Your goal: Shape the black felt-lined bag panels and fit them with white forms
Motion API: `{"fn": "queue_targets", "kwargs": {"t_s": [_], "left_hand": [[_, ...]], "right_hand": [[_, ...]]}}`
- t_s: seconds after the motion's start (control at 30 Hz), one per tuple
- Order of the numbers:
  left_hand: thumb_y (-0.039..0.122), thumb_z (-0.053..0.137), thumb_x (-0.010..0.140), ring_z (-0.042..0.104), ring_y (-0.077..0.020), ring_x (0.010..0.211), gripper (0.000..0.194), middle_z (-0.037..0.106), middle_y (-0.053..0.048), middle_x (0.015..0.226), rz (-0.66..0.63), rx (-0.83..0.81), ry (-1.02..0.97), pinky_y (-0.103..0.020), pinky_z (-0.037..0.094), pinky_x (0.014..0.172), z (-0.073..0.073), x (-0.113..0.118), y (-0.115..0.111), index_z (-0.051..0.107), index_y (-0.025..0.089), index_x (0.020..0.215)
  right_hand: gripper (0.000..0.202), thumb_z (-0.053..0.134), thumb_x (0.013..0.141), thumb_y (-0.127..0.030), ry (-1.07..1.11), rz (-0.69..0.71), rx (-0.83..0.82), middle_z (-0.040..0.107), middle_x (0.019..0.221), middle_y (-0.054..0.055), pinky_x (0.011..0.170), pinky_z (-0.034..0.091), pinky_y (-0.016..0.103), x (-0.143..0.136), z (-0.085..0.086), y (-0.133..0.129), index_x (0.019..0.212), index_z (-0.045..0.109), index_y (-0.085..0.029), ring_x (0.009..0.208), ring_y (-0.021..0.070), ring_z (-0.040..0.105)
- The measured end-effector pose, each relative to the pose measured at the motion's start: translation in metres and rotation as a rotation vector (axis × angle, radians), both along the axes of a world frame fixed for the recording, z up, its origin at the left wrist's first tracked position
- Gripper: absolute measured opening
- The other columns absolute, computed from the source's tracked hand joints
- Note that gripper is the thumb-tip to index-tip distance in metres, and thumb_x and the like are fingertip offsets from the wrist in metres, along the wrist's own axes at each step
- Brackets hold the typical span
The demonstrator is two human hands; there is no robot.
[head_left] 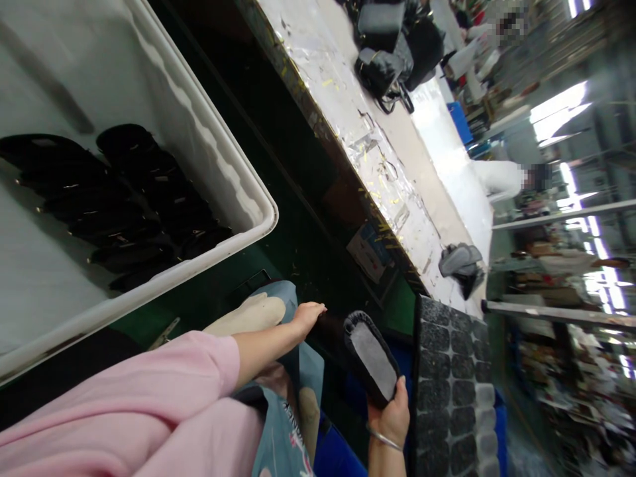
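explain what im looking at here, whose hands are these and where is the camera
No machine here: one camera worn on a person's head looks down, tilted, at their own two bare hands. The right hand, with a bracelet, has a grip on a black shoe sole with a grey lining. The left hand, on a pink-sleeved arm, reaches forward, open and holding nothing. At left, a white tub holds more black pieces. A long worn workbench carries black bags. Other people are in the blurred background.

White bin [233, 175] cut off at left edge, background shelves [571, 344] blurred, dark pieces [124, 205] in bin indistinct
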State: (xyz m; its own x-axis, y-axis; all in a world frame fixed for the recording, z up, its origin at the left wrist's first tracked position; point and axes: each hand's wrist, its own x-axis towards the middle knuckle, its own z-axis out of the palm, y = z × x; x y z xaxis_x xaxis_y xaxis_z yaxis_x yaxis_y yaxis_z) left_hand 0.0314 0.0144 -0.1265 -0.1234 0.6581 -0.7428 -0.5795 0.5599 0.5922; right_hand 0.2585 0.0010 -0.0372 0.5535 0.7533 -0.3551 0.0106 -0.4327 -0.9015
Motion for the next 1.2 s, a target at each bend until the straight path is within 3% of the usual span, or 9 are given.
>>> {"fn": "queue_targets", "kwargs": {"t_s": [0.3,0.47,0.57,0.63,0.73,0.8,0.87,1.0,1.2], "left_hand": [[0.038,0.055,0.088,0.063,-0.0166,0.083,0.027,0.067,-0.005,0.090,0.012,0.028,-0.054,-0.037,0.050,0.080,-0.001,0.018,0.007,0.063,0.013,0.094],[0.037,0.062,0.082,0.064,-0.0184,0.083,0.025,0.068,-0.005,0.083,-0.096,0.071,0.016,-0.036,0.049,0.080,0.001,-0.006,0.004,0.066,0.012,0.084],[0.045,0.070,0.070,0.062,-0.0256,0.094,0.029,0.070,-0.006,0.079,-0.156,0.137,0.092,-0.033,0.046,0.082,0.018,-0.036,0.014,0.070,0.016,0.073],[0.054,0.066,0.068,0.059,-0.0274,0.104,0.038,0.072,-0.006,0.090,-0.187,0.234,0.131,-0.031,0.044,0.086,0.043,-0.050,0.025,0.073,0.018,0.080],[0.064,0.056,0.072,0.060,-0.0278,0.101,0.053,0.072,-0.008,0.096,-0.303,0.396,0.138,-0.033,0.043,0.088,0.087,-0.050,0.038,0.074,0.017,0.090],[0.063,0.058,0.069,0.062,-0.0300,0.097,0.052,0.072,-0.008,0.091,-0.447,0.455,0.205,-0.034,0.045,0.085,0.106,-0.042,0.040,0.074,0.017,0.086],[0.062,0.061,0.066,0.063,-0.0315,0.094,0.048,0.072,-0.007,0.086,-0.500,0.467,0.310,-0.035,0.046,0.082,0.112,-0.034,0.041,0.074,0.018,0.080],[0.058,0.066,0.064,0.064,-0.0282,0.091,0.050,0.073,-0.008,0.089,-0.557,0.464,0.177,-0.032,0.049,0.075,0.102,-0.030,0.043,0.073,0.017,0.090],[0.054,0.065,0.068,0.063,-0.0261,0.095,0.046,0.072,-0.007,0.095,-0.660,0.493,0.285,-0.029,0.048,0.075,0.106,-0.035,0.044,0.072,0.017,0.093]], "right_hand": [[0.046,0.065,0.072,-0.048,0.001,0.031,0.005,0.073,0.078,0.000,0.063,0.056,0.030,0.006,-0.006,0.003,0.106,0.065,-0.017,0.075,0.0196,0.069],[0.047,0.065,0.072,-0.047,0.067,0.053,-0.002,0.073,0.083,0.002,0.066,0.056,0.030,0.002,-0.003,0.004,0.108,0.065,-0.017,0.080,0.0201,0.069],[0.048,0.066,0.070,-0.044,0.167,0.106,0.011,0.073,0.095,0.002,0.076,0.055,0.031,-0.004,0.006,0.008,0.112,0.065,-0.020,0.092,0.0202,0.067],[0.050,0.065,0.071,-0.047,0.290,0.152,0.001,0.071,0.103,0.003,0.081,0.054,0.035,-0.009,0.012,0.010,0.114,0.064,-0.022,0.097,0.0218,0.066],[0.056,0.059,0.073,-0.061,0.403,0.234,-0.023,0.072,0.098,0.007,0.077,0.053,0.038,-0.015,0.014,0.010,0.112,0.066,-0.021,0.092,0.0242,0.067],[0.059,0.055,0.074,-0.065,0.353,0.313,0.021,0.072,0.091,0.007,0.073,0.053,0.036,-0.017,0.011,0.011,0.109,0.067,-0.019,0.087,0.0239,0.067],[0.056,0.058,0.074,-0.064,0.311,0.322,0.104,0.072,0.089,0.007,0.071,0.052,0.034,-0.018,0.007,0.014,0.104,0.069,-0.018,0.084,0.0231,0.067],[0.047,0.063,0.072,-0.059,0.232,0.313,0.241,0.071,0.086,0.005,0.073,0.050,0.032,-0.016,0.009,0.018,0.092,0.072,-0.018,0.083,0.0217,0.064],[0.036,0.072,0.063,-0.053,0.165,0.272,0.264,0.070,0.080,0.002,0.080,0.045,0.031,-0.012,0.018,0.022,0.076,0.073,-0.020,0.084,0.0208,0.060]]}}
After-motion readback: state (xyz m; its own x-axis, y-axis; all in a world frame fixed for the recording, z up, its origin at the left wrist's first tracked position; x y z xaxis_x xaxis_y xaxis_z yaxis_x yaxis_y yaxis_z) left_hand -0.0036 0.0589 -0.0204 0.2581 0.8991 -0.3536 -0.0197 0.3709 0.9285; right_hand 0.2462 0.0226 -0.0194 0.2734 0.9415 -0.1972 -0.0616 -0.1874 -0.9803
